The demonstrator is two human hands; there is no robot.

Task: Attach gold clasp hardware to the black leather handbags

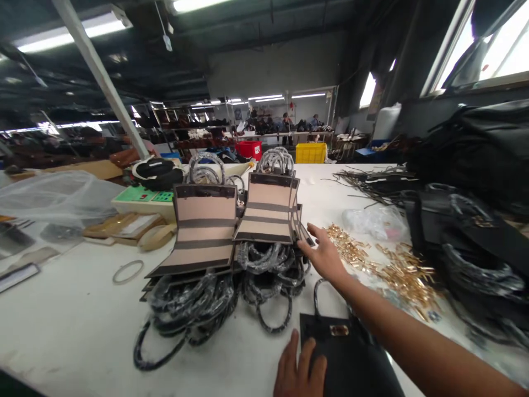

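At the bottom, a black handbag piece (351, 353) with a gold-coloured clasp (339, 330) and a wrapped handle lies on the white table. Over its left edge rests my left hand (301, 368), fingers apart. My right hand (324, 255) stretches forward with spread fingers at the right edge of a stack of bag pieces (268, 199); whether it touches them I cannot tell. These pieces have beige linings and dark bands. Beside them is a second stack of bag pieces (205, 212). Plastic-wrapped handles (185, 300) stick out from both stacks.
Gold-coloured metal parts (407, 275) are strewn to the right, near a clear plastic bag (376, 222). Black bags (475, 242) pile up at the far right. On the left are a tape ring (128, 272), cardboard (124, 227) and plastic sheeting (61, 193). Crates stand beyond the table.
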